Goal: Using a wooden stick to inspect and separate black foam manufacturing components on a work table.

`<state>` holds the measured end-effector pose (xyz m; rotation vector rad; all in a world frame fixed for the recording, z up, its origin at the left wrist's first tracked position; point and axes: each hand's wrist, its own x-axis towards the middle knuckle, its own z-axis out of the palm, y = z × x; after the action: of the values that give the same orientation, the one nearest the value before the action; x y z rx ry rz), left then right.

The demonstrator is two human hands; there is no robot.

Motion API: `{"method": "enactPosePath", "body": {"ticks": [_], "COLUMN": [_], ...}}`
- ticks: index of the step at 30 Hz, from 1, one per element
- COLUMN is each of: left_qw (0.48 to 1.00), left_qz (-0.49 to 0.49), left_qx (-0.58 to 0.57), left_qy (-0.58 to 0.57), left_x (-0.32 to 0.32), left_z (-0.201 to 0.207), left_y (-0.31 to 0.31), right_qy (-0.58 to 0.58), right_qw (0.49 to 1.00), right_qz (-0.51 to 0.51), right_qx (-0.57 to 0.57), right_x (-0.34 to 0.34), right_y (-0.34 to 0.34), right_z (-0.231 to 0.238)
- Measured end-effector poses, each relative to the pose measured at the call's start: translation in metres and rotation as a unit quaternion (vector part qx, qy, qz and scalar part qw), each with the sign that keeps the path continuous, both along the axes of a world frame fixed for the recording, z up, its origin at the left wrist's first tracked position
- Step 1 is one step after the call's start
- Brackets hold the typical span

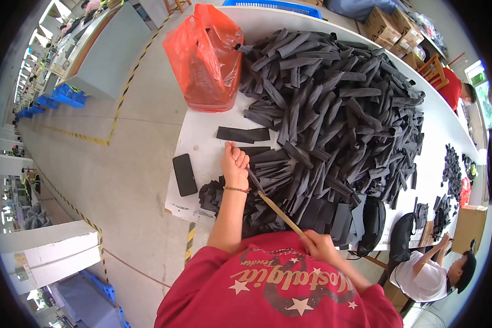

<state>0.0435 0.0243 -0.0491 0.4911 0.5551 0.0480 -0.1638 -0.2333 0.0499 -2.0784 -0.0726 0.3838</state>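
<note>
My left hand (235, 167) is closed in a fist over the near left part of the table. A dark fabric strip (253, 178) runs from its fingers to the tip of a flat wooden stick (281, 214). Whether the strip is slipped over the stick or only touches it, I cannot make out. My right hand (319, 246) grips the stick's lower end close to my body. Beyond the left fist lies a single flat black strip (243, 134). Beside the stick, more black strips (273, 174) are fanned out.
A large heap of black fabric pieces (333, 104) covers the white table (440, 128). A red plastic bag (205, 60) stands at the far left corner, and a black phone (185, 175) lies near the left edge. At right sits a person in white (423, 276); another wears red (450, 87).
</note>
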Motion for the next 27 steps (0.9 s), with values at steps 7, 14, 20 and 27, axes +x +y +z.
{"method": "enactPosePath", "body": {"ticks": [7, 14, 20, 27], "left_qw": [0.994, 0.986, 0.828, 0.879], "left_qz": [0.018, -0.058, -0.435, -0.370], "left_qx": [-0.065, 0.128, 0.328, 0.283], "left_qy": [0.085, 0.092, -0.136, -0.101], "left_x": [0.000, -0.010, -0.021, -0.011], "left_z": [0.014, 0.049, 0.042, 0.069], "left_y": [-0.055, -0.070, -0.048, -0.035], "right_qy": [-0.061, -0.118, -0.118, -0.206], "right_qw": [0.985, 0.948, 0.971, 0.941], "right_qz": [-0.147, -0.210, -0.171, -0.244], "right_qx": [0.069, 0.206, 0.119, 0.113], "right_x": [0.069, 0.152, 0.201, 0.296], "right_y": [0.034, 0.062, 0.065, 0.083], "right_z": [0.008, -0.035, -0.032, -0.033]}}
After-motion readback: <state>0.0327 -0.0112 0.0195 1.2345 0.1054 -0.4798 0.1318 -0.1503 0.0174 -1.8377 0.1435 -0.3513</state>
